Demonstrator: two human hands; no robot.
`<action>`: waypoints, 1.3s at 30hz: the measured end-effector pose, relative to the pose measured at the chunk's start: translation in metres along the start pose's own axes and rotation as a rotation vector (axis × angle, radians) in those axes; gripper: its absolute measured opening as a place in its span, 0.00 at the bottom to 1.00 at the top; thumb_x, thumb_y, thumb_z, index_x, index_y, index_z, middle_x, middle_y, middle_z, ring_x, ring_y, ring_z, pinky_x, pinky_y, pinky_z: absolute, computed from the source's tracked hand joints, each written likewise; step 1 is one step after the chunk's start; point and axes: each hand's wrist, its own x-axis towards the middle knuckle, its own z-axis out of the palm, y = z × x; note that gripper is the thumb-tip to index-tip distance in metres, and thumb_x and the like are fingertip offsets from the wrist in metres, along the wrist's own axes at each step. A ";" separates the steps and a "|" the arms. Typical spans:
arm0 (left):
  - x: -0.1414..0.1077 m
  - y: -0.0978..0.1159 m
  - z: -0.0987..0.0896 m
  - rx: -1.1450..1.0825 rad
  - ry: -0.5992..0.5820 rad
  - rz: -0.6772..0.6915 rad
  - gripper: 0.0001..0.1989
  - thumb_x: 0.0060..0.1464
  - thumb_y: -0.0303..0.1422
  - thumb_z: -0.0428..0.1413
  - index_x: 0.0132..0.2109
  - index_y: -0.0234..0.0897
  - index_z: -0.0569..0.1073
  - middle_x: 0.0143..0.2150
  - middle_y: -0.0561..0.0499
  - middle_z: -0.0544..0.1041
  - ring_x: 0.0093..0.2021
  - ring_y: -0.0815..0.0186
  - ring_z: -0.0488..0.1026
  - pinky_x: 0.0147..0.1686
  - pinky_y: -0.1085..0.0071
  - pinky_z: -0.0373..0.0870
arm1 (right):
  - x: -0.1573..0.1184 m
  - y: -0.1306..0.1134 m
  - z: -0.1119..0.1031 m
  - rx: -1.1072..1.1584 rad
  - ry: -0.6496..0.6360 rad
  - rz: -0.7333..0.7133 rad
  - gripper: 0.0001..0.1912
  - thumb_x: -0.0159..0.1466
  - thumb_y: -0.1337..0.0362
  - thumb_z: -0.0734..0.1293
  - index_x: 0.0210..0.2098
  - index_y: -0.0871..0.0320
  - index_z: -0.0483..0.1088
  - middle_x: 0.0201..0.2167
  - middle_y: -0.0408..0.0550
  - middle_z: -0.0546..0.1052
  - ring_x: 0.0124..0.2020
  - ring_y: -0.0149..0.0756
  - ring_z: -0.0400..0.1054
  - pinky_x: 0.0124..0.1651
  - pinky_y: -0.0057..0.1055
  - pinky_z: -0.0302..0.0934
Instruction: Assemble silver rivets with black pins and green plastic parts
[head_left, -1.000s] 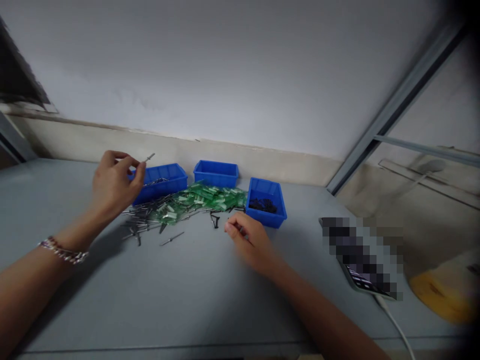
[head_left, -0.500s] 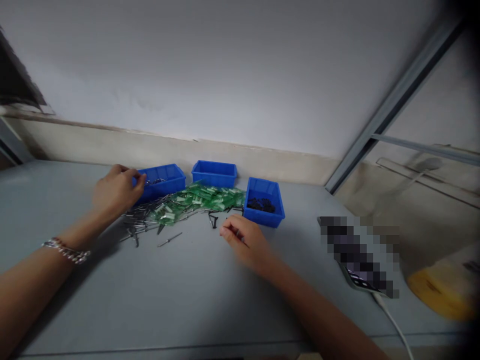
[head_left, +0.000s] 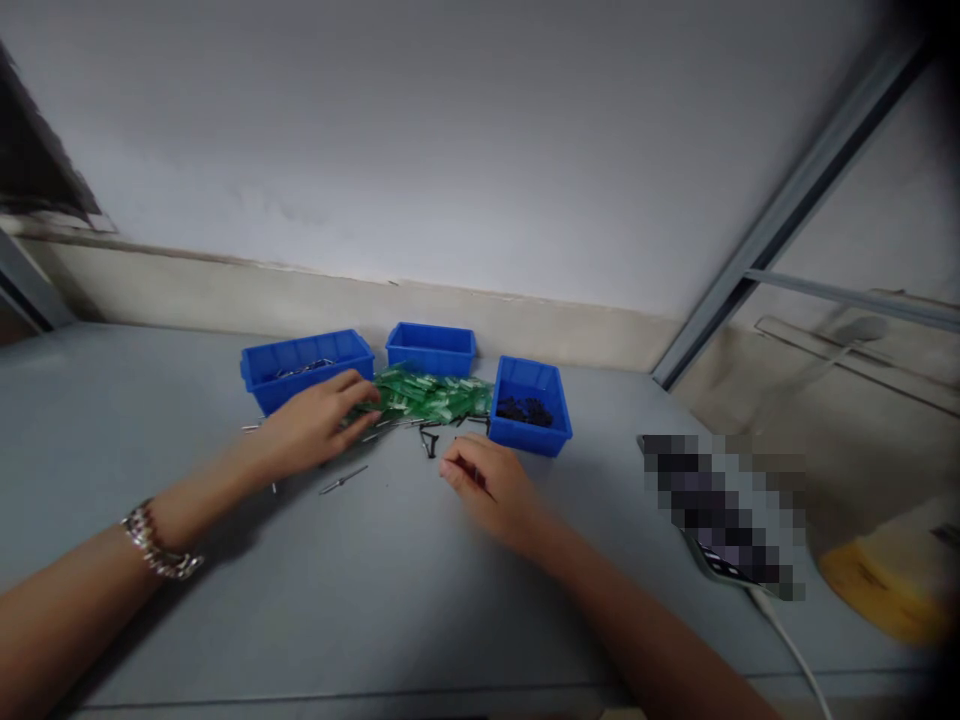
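Observation:
My left hand (head_left: 315,422), fingers apart and with nothing visible in it, reaches over the left edge of a heap of small green-and-clear packets (head_left: 427,395). Its fingertips are at the packets; whether they touch is unclear. Thin metal rods lie partly hidden beneath that hand, and one loose rod (head_left: 343,480) rests on the table in front. My right hand (head_left: 495,490) stays low over the table with its fingers curled together in a pinch. What they hold, if anything, is hidden. Small black pieces (head_left: 429,442) lie just beyond its fingertips.
A left blue bin (head_left: 271,396) contains metal parts. Another blue bin (head_left: 431,360) stands behind the packets, and a right blue bin (head_left: 529,438) contains black pieces. A phone (head_left: 724,560) with a white cable (head_left: 787,640) lies at the right. The wall runs behind everything.
My left hand has moved from the left bin rightward and nearer to me, to the packets, and its fingers have spread. My right hand has hardly moved.

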 end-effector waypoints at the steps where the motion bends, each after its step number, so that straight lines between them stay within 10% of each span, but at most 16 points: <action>1: -0.001 0.006 0.002 -0.043 -0.044 0.064 0.16 0.59 0.41 0.41 0.44 0.37 0.68 0.42 0.47 0.68 0.39 0.64 0.69 0.40 0.69 0.66 | 0.000 0.000 0.000 -0.004 -0.001 0.003 0.09 0.61 0.68 0.57 0.24 0.57 0.58 0.24 0.40 0.62 0.28 0.27 0.56 0.32 0.26 0.49; 15: -0.005 0.015 0.024 -0.023 -0.148 0.168 0.14 0.60 0.34 0.40 0.44 0.37 0.68 0.39 0.46 0.69 0.36 0.62 0.70 0.36 0.66 0.66 | -0.001 0.003 0.001 -0.032 -0.025 -0.025 0.08 0.62 0.67 0.57 0.25 0.57 0.59 0.24 0.40 0.62 0.28 0.27 0.57 0.33 0.26 0.50; 39: -0.007 0.021 0.027 -0.009 0.012 0.212 0.16 0.60 0.34 0.42 0.51 0.35 0.67 0.48 0.41 0.68 0.47 0.58 0.66 0.47 0.60 0.66 | 0.000 -0.001 0.002 -0.097 -0.064 -0.005 0.09 0.63 0.65 0.56 0.28 0.58 0.62 0.27 0.42 0.65 0.31 0.29 0.58 0.35 0.28 0.52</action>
